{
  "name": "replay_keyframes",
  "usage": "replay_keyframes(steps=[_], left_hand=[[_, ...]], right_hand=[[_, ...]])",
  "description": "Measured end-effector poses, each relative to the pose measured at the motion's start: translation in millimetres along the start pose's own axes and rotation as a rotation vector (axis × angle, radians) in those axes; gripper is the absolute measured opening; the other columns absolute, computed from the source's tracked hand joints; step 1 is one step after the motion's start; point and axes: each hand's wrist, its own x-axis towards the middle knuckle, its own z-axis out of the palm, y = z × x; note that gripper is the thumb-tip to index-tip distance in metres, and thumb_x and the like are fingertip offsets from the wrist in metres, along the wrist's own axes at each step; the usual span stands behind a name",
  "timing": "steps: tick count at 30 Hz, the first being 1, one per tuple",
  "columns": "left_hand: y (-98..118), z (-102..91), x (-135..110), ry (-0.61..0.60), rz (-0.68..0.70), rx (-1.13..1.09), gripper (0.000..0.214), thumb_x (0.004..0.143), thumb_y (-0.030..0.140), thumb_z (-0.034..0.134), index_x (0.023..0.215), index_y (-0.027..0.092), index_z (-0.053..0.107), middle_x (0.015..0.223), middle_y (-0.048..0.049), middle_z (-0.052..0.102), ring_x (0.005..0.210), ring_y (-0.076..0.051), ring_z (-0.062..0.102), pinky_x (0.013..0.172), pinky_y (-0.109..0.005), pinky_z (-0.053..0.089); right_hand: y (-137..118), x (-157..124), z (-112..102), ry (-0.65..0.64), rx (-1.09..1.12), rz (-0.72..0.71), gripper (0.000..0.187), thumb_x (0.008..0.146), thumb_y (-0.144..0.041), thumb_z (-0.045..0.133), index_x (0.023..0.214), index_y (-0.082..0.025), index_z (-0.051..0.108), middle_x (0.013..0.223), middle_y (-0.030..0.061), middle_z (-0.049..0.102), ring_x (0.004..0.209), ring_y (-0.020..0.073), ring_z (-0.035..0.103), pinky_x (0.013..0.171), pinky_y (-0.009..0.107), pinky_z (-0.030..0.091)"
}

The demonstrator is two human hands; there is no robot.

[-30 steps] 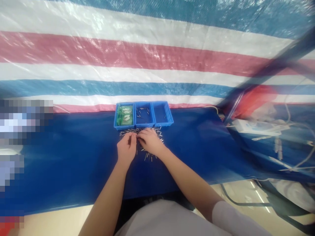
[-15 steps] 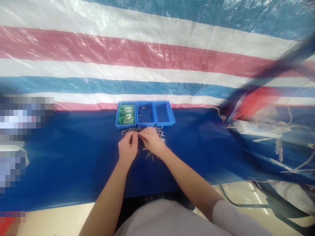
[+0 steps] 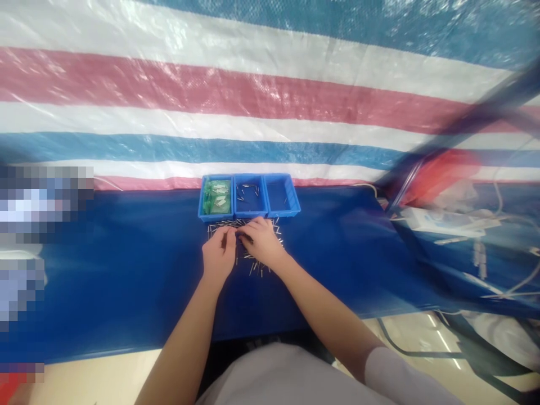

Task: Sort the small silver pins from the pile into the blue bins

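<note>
Both hands are close together over a loose pile of small thin metal pins [image 3: 256, 266] on the blue table. My left hand [image 3: 219, 251] has its thumb and fingers pinched together; what lies between them is too small to make out. Beside it, my right hand [image 3: 262, 242] is curled with its fingertips near the left ones, and its grip content is hidden too. Just beyond the hands stand a left blue bin [image 3: 215, 217] with a green bag of light small parts, a middle blue bin [image 3: 251, 214] with several pins, and a right blue bin [image 3: 283, 213] with a pin or so.
The blue table [image 3: 126, 270] runs left and right, backed by a striped plastic sheet [image 3: 253, 90]. At right are a dark metal frame, a red bag [image 3: 442, 174], a white box [image 3: 442, 222] and cables. A blurred-out area covers the far left.
The right fingertips have shifted slightly away from the left ones, with a small gap now showing. The left hand, bins and pile look the same.
</note>
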Motion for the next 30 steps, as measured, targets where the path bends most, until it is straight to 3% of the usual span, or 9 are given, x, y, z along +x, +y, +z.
replay_keyframes(steps=[10,15,18,22,26,30], left_hand=[[-4,2.0,1,-0.003,0.005,0.019,0.029,0.095,0.041,0.049,0.099,0.019,0.068,0.077,-0.0013,0.07,0.074,-0.014,0.066,0.074,-0.024,0.049],[-4,1.9,1,0.0,-0.002,0.026,0.027,0.094,0.04,0.05,0.097,0.02,0.068,0.076,-0.0007,0.069,0.074,-0.013,0.066,0.074,-0.024,0.049],[-4,2.0,1,0.017,0.002,0.008,0.027,0.094,0.04,0.051,0.097,0.02,0.068,0.077,-0.0008,0.07,0.074,-0.013,0.066,0.075,-0.024,0.049],[-4,3.0,1,0.017,-0.018,-0.039,0.027,0.092,0.04,0.054,0.108,0.023,0.067,0.076,0.0009,0.069,0.067,-0.012,0.065,0.07,-0.024,0.05],[-4,3.3,1,-0.018,0.012,-0.082,0.025,0.091,0.039,0.056,0.105,0.022,0.068,0.073,0.0014,0.069,0.063,-0.011,0.064,0.067,-0.024,0.051],[-2,2.3,0,-0.005,0.01,-0.1,0.024,0.09,0.04,0.058,0.102,0.021,0.068,0.076,0.0006,0.071,0.065,-0.012,0.066,0.067,-0.024,0.052]], right_hand=[[-1,1,-3,-0.071,-0.01,-0.027,0.023,0.098,-0.015,0.048,0.103,-0.02,0.07,0.094,0.0075,0.07,0.1,0.0219,0.051,0.087,0.038,0.031],[-4,1,-7,-0.02,0.112,0.019,0.025,0.097,-0.012,0.046,0.102,-0.02,0.069,0.099,0.007,0.07,0.1,0.0219,0.052,0.088,0.038,0.033],[-5,3,-10,0.058,0.354,0.08,0.024,0.098,-0.014,0.044,0.096,-0.021,0.067,0.098,0.0053,0.069,0.099,0.0197,0.055,0.091,0.038,0.038],[-2,8,-12,0.125,0.867,0.219,0.012,0.096,-0.029,0.054,0.092,-0.021,0.062,0.096,0.0037,0.066,0.088,0.0157,0.061,0.085,0.033,0.049],[0,10,-9,0.029,1.234,0.333,0.025,0.087,-0.045,0.067,0.091,-0.021,0.061,0.081,-0.0005,0.062,0.074,0.0122,0.06,0.075,0.029,0.052],[-4,9,-6,-0.052,1.42,0.371,0.029,0.082,-0.046,0.074,0.087,-0.02,0.061,0.077,-0.0019,0.06,0.071,0.011,0.059,0.075,0.028,0.053]])
